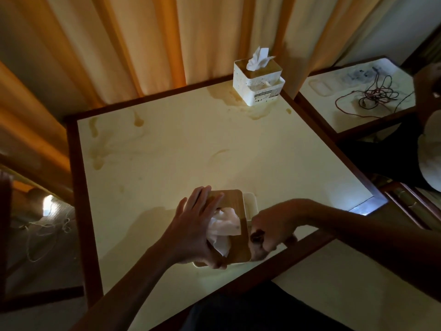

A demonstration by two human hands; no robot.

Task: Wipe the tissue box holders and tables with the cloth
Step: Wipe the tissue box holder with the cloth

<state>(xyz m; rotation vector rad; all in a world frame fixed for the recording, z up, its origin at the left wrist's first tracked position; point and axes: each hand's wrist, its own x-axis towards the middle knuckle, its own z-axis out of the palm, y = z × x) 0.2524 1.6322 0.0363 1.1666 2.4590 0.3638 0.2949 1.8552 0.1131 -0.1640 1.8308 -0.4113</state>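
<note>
- Tissue box holder (235, 199) with a wooden lid sits at the near edge of the cream table (191, 151), a crumpled white tissue (224, 225) poking up through the slot in its lid.
- Left hand (195, 225) lies on the left side of that holder, fingers stretched out flat across the lid and the thumb hooked down over the holder's near edge.
- Right hand (269, 230) is at the holder's right side, fingers curled round something small and dark; in the dim light I cannot tell whether it is the cloth.
- Brownish spill stains (97, 149) mark the table left of and beyond the holder, with more pooled at the far corner.
- A second, white tissue box holder (259, 84) stands upright on that far corner, well apart from the near holder, a tissue sticking out of its top.
- Orange and pale curtains (143, 44) hang behind the table, beyond the white holder.
- To the right of the near holder, past the table's dark wooden rim, another table (334, 111) carries a tangle of red and dark cables (377, 96).
</note>
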